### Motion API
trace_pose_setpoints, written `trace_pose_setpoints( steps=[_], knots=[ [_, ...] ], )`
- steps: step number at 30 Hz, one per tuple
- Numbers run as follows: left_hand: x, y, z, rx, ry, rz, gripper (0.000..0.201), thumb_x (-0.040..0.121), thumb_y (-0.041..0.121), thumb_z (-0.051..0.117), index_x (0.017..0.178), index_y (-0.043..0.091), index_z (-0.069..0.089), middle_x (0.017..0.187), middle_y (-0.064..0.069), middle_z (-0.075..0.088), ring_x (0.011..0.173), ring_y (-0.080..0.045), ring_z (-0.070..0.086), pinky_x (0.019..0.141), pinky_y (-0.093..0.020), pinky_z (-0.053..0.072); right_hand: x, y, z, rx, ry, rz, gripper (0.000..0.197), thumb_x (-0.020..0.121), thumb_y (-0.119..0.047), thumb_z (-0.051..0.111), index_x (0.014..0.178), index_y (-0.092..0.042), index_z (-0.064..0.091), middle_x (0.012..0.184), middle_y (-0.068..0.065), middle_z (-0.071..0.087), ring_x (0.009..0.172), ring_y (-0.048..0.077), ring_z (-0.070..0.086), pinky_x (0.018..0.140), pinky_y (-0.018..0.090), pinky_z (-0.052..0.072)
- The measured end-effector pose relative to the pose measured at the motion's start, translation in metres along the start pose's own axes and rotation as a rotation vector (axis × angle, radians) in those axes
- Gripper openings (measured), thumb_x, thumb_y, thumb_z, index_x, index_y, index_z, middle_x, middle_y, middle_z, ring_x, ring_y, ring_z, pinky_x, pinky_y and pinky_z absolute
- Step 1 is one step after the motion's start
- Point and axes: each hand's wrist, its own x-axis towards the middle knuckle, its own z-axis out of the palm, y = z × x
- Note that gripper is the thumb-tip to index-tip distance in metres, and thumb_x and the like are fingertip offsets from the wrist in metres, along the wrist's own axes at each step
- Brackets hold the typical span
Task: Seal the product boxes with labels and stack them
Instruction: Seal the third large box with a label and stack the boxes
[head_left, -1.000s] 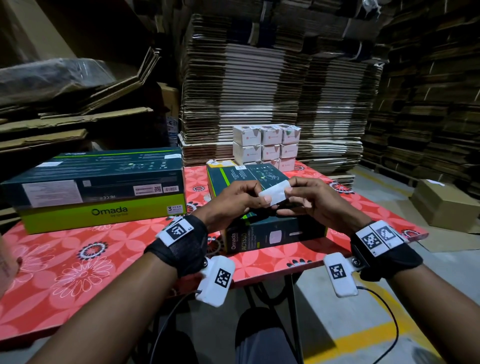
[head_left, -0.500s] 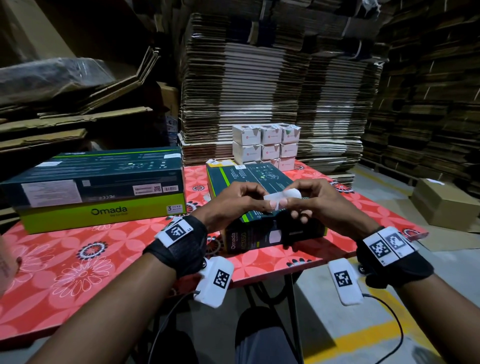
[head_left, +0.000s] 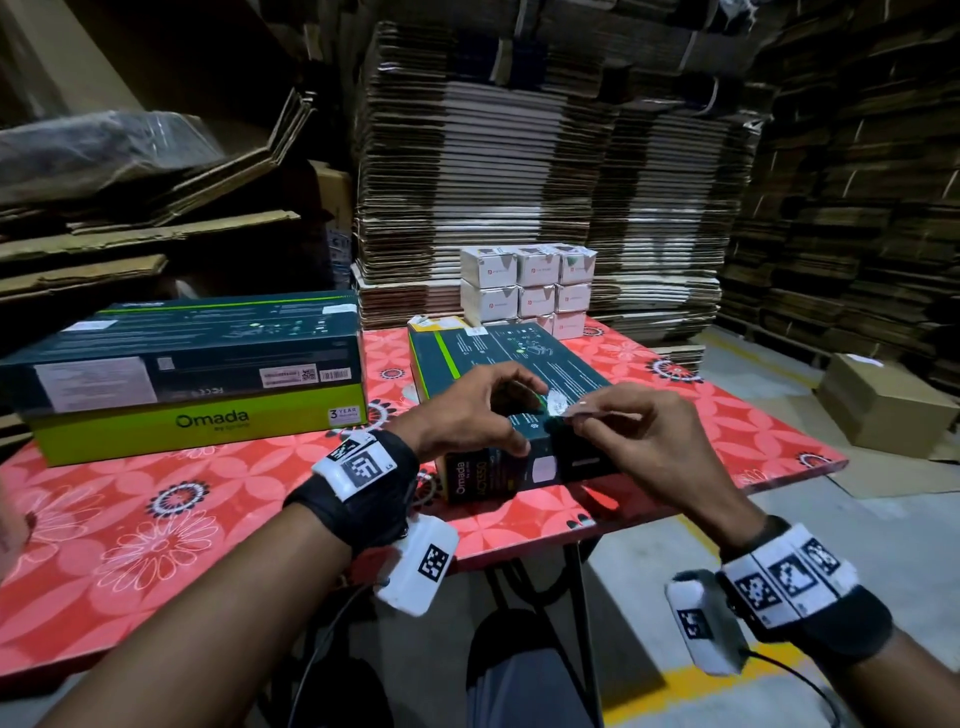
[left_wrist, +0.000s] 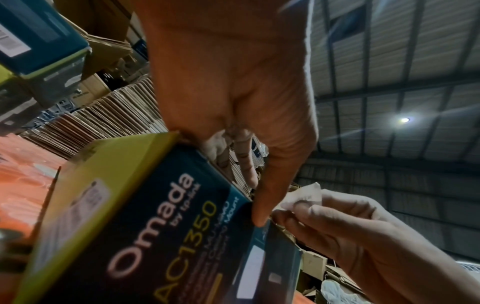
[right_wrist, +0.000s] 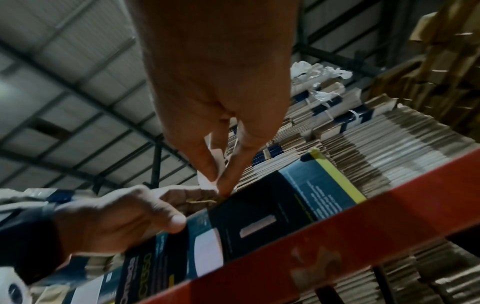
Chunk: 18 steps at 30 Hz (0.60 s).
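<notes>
A dark green Omada box (head_left: 519, 358) lies lengthwise on the red floral table (head_left: 156, 519), its near end toward me. My left hand (head_left: 478, 410) holds that end, thumb on the front face and fingers arched over the top; the thumb tip sits on the box (left_wrist: 155, 226) at its upper edge. My right hand (head_left: 628, 426) pinches a small white label (head_left: 557, 401) between thumb and forefinger, just above the box's near top edge. The label (left_wrist: 303, 194) hangs beside my left thumb. In the right wrist view the label (right_wrist: 217, 164) nearly touches the box (right_wrist: 298, 197).
A larger Omada box (head_left: 182, 374) lies on the table's left side. Several small white boxes (head_left: 530, 286) are stacked at the far edge. Tall piles of flattened cardboard (head_left: 519, 156) stand behind, and a brown carton (head_left: 883, 405) sits on the floor at right.
Both hands held the white label up between them; now they have dropped to the box's near edge. The left hand has taken the box end, and the right alone keeps the label.
</notes>
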Motion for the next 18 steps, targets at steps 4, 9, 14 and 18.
trace_pose_setpoints(
  steps=[4, 9, 14, 18],
  knots=[
    [-0.001, 0.000, 0.003, -0.031, 0.030, -0.017, 0.068, 0.072, -0.009, 0.081, 0.130, 0.015, 0.054, 0.118, -0.007, 0.065, 0.116, -0.017, 0.062, 0.101, -0.036, 0.053, -0.005, -0.004, 0.009, -0.139, 0.037, -0.082, 0.011, 0.085, -0.009, 0.079, 0.090, -0.017, 0.083, 0.091, -0.010, 0.072, 0.084, -0.004, 0.068, 0.071, 0.004, 0.048],
    [-0.005, -0.001, 0.005, -0.066, 0.101, 0.044, 0.071, 0.070, -0.009, 0.083, 0.127, 0.019, 0.051, 0.118, -0.016, 0.062, 0.110, -0.016, 0.063, 0.093, -0.028, 0.055, -0.003, -0.003, 0.011, -0.269, 0.020, -0.144, 0.010, 0.085, -0.010, 0.079, 0.090, -0.018, 0.083, 0.089, -0.011, 0.070, 0.083, -0.003, 0.067, 0.067, 0.007, 0.048],
    [-0.004, -0.003, 0.003, 0.044, 0.097, 0.078, 0.037, 0.068, 0.002, 0.085, 0.096, 0.018, 0.065, 0.108, -0.013, 0.068, 0.106, -0.026, 0.066, 0.096, -0.041, 0.053, -0.001, -0.004, 0.016, -0.360, 0.017, -0.163, 0.009, 0.084, -0.012, 0.079, 0.089, -0.019, 0.083, 0.086, -0.010, 0.067, 0.076, -0.003, 0.065, 0.065, 0.008, 0.049],
    [-0.001, -0.003, 0.003, 0.062, 0.050, 0.063, 0.036, 0.069, 0.004, 0.085, 0.095, 0.026, 0.073, 0.110, -0.002, 0.072, 0.110, -0.016, 0.067, 0.106, -0.046, 0.049, 0.000, -0.007, 0.016, -0.401, 0.001, -0.194, 0.011, 0.083, -0.012, 0.078, 0.090, -0.018, 0.083, 0.085, -0.007, 0.067, 0.070, -0.003, 0.061, 0.065, 0.000, 0.042]
  ],
)
